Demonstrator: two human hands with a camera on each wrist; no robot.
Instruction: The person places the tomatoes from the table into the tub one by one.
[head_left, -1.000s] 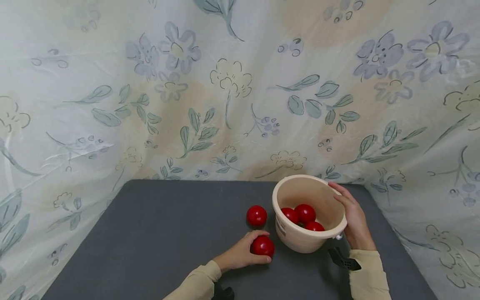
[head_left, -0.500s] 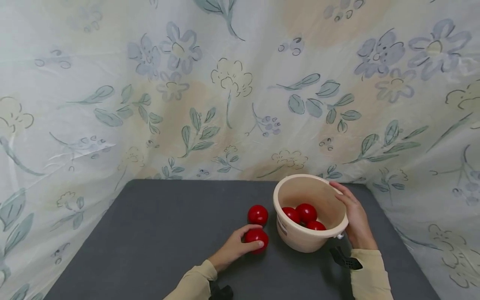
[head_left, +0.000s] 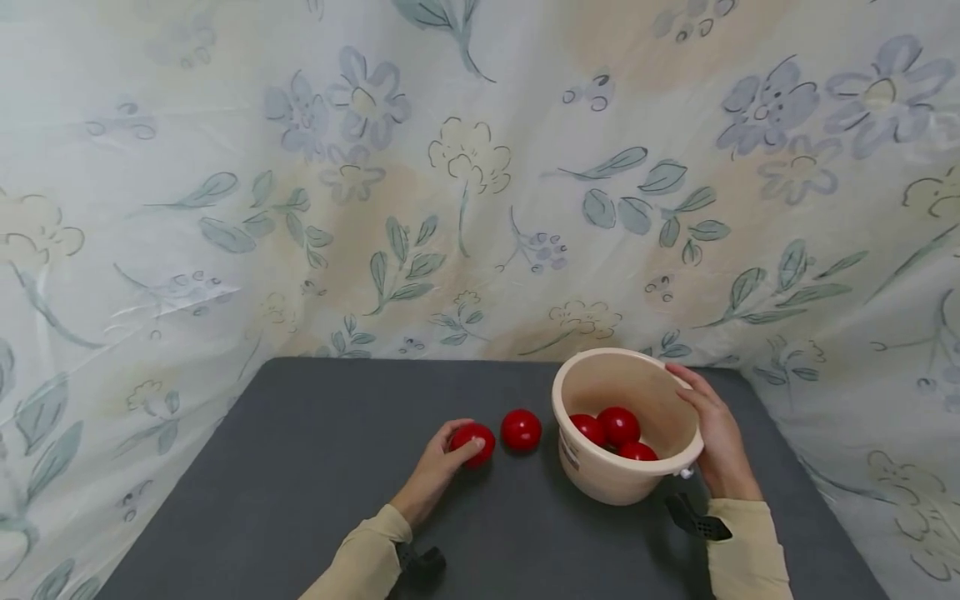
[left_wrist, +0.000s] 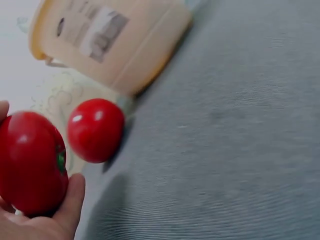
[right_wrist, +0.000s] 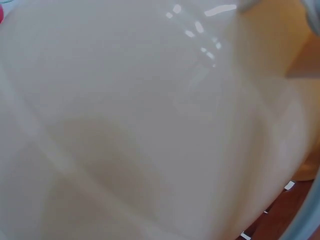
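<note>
My left hand (head_left: 433, 469) grips a red tomato (head_left: 475, 444) between thumb and fingers. The left wrist view shows its small green stem spot on the tomato (left_wrist: 32, 162). Just right of it a second tomato (head_left: 521, 430) lies on the dark tabletop. A cream plastic bucket (head_left: 611, 483) stands upright further right, its mouth tipped toward my view, with several tomatoes (head_left: 619, 426) inside. My right hand (head_left: 716, 437) holds the bucket by its right side, fingers at the rim. Only the bucket's smooth wall (right_wrist: 140, 110) fills most of the right wrist view.
The dark grey table (head_left: 337, 417) ends at the back against a flower-printed curtain (head_left: 480, 208), which also hangs along both sides. A printed label (left_wrist: 102, 32) is on the bucket's outer wall. Each wrist wears a black strap mount (head_left: 420, 562).
My left hand has carried its tomato leftward and away from me, from in front of the loose tomato to its left side. My right hand and the bucket have stayed in place.
</note>
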